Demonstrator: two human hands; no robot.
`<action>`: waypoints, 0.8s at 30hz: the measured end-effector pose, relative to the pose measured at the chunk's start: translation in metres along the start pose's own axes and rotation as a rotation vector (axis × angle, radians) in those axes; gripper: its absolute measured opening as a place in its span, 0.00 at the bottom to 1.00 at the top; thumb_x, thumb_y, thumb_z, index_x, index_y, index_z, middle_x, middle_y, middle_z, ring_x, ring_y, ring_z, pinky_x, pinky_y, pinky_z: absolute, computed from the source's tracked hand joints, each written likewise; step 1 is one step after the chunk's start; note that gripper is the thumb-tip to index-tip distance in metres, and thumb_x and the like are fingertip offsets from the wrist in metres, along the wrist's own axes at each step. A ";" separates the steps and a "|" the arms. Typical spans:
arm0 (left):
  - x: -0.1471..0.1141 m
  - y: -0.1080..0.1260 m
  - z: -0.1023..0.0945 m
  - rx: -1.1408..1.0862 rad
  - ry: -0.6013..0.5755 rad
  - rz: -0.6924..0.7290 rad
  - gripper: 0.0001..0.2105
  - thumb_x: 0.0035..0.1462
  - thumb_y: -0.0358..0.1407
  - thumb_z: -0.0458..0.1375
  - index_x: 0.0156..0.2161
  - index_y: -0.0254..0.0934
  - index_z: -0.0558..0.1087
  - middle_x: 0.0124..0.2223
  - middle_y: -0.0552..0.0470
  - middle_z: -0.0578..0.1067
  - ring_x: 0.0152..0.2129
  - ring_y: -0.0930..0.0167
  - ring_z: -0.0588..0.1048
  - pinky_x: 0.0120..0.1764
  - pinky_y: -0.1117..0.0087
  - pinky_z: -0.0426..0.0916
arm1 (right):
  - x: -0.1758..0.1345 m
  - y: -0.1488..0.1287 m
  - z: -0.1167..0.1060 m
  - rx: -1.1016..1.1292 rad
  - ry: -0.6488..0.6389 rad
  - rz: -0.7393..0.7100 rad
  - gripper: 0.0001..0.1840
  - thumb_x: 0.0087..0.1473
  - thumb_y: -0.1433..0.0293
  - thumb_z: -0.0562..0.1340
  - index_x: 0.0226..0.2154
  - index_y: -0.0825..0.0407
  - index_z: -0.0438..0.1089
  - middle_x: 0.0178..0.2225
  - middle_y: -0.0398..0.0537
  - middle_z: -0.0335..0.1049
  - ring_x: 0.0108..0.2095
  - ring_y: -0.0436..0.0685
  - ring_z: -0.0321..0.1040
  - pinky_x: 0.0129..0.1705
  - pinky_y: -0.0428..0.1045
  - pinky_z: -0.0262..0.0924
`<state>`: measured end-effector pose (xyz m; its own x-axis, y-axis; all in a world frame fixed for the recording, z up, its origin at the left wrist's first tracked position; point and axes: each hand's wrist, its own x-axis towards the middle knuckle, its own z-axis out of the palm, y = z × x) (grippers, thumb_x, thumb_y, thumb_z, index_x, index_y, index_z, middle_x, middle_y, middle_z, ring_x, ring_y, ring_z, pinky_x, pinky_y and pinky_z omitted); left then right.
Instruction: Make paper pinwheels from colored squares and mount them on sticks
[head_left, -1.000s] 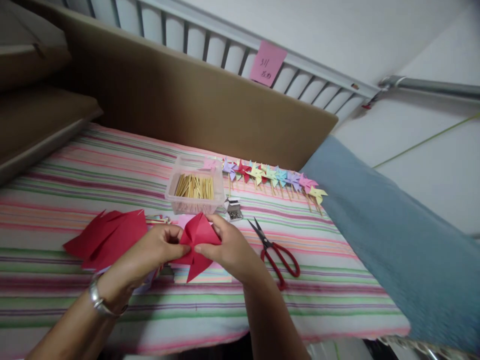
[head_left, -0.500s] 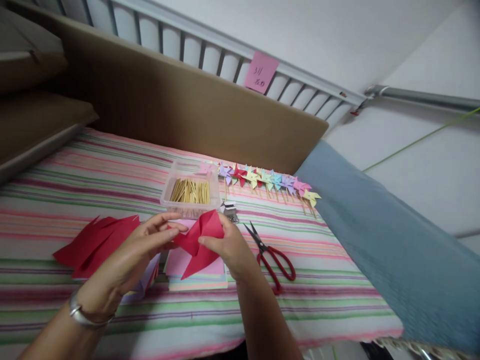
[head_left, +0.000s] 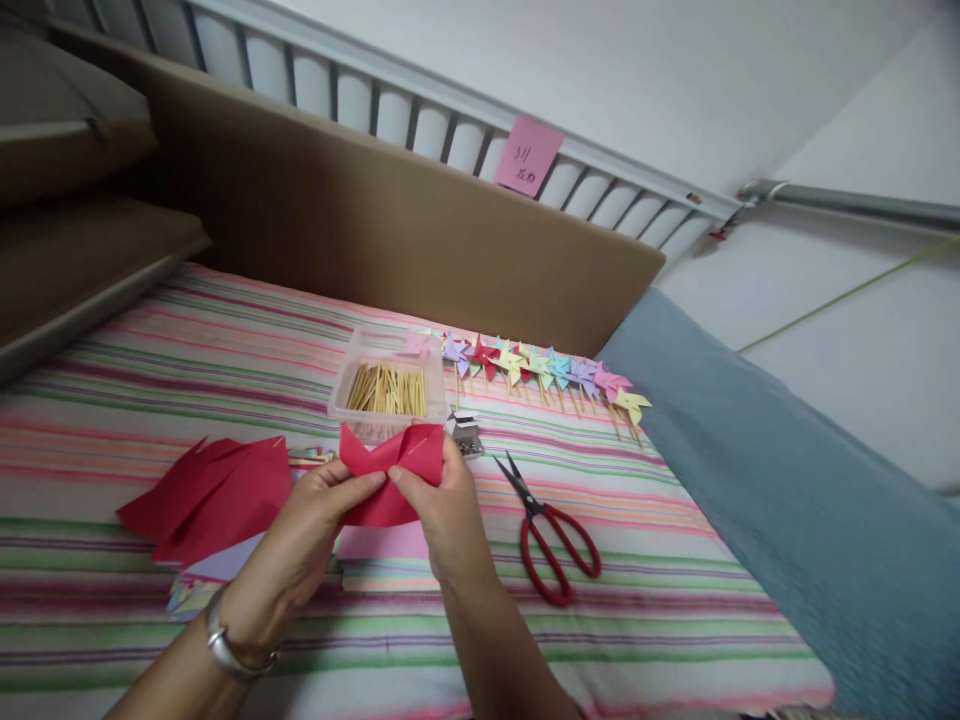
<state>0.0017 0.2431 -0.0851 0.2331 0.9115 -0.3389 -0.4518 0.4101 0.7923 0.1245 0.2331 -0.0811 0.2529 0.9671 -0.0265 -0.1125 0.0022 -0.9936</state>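
Note:
Between my hands is a sheet of red paper, its upper part folded in toward the middle. My left hand grips its left side, the thumb pressed near the centre. From the right, my right hand pinches it, with its thumb close to the other thumb. Under the paper lies a stack of pastel paper squares, pink on top. More red paper pieces are piled left of my left hand. Red-handled scissors rest with blades apart, right of my right hand.
Behind my hands stands a clear plastic box of short wooden sticks. A small container of tiny metal parts sits beside it. Several paper pinwheels on sticks line the back, before a cardboard panel. Cardboard boxes stand at left.
My left hand has moved right and taken hold of the red paper, its fingers now closed. The paper is turned and held flatter, both thumbs near its middle. The view has shifted slightly.

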 end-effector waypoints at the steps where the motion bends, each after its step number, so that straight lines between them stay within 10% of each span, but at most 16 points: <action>1: 0.000 -0.001 0.000 0.003 0.013 0.003 0.07 0.39 0.35 0.70 0.26 0.35 0.79 0.24 0.51 0.80 0.21 0.72 0.75 0.29 0.74 0.69 | 0.000 0.001 0.001 0.001 -0.004 0.000 0.19 0.41 0.72 0.66 0.40 0.49 0.68 0.33 0.43 0.75 0.31 0.55 0.71 0.35 0.49 0.67; 12: 0.001 0.016 -0.007 0.019 0.140 0.061 0.09 0.34 0.33 0.70 0.24 0.33 0.77 0.22 0.52 0.79 0.18 0.73 0.73 0.26 0.74 0.67 | 0.001 0.004 0.001 0.014 -0.079 0.056 0.29 0.45 0.71 0.63 0.52 0.51 0.61 0.30 0.43 0.74 0.30 0.55 0.72 0.35 0.50 0.67; 20: -0.003 0.042 -0.024 0.021 0.228 0.071 0.07 0.35 0.30 0.69 0.23 0.34 0.75 0.18 0.55 0.75 0.15 0.75 0.70 0.20 0.77 0.63 | -0.009 -0.001 -0.003 -0.643 -0.132 -0.680 0.22 0.53 0.79 0.56 0.49 0.47 0.69 0.51 0.52 0.67 0.54 0.59 0.61 0.57 0.59 0.57; 24: -0.004 0.046 -0.032 -0.009 0.196 0.054 0.07 0.36 0.30 0.69 0.23 0.34 0.75 0.19 0.54 0.76 0.15 0.74 0.71 0.21 0.77 0.65 | -0.014 -0.002 0.000 -0.759 -0.239 -0.788 0.22 0.54 0.81 0.54 0.46 0.47 0.71 0.60 0.51 0.57 0.62 0.59 0.50 0.61 0.60 0.51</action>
<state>-0.0480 0.2598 -0.0635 0.0368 0.9206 -0.3888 -0.4672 0.3598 0.8076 0.1213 0.2194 -0.0785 -0.2049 0.7882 0.5803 0.6336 0.5587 -0.5351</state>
